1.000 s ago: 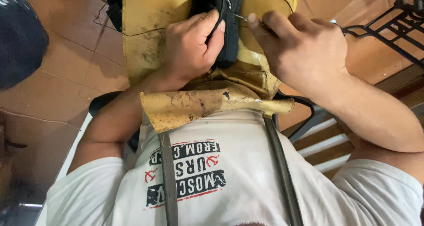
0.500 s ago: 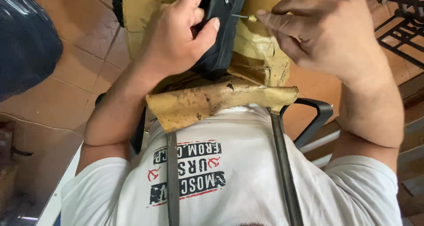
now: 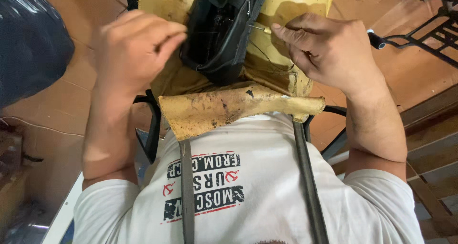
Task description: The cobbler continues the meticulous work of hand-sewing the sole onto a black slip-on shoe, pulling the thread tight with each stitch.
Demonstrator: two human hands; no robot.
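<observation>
A black shoe (image 3: 222, 32) lies sole-side toward me on a stained yellow leather apron (image 3: 229, 108) over my lap. My left hand (image 3: 136, 48) hovers at the shoe's left side, its fingers curled and bunched, fingertips just by the shoe's edge; I cannot see anything pinched in them. My right hand (image 3: 329, 51) is on the shoe's right side, pinching a thin metal awl (image 3: 260, 28) whose point goes into the shoe's side. A fine dark thread (image 3: 272, 63) loops below that hand across the apron.
Orange floor tiles (image 3: 81, 82) lie all around. A dark plastic bag (image 3: 31, 44) sits at the upper left. A black metal frame (image 3: 429, 32) stands at the upper right, wooden steps (image 3: 429, 144) at the right. I sit on a dark chair (image 3: 152, 129).
My left hand has let go of the shoe and drawn back to the left, uncovering it. My right hand has stayed at the shoe's right side with the awl.
</observation>
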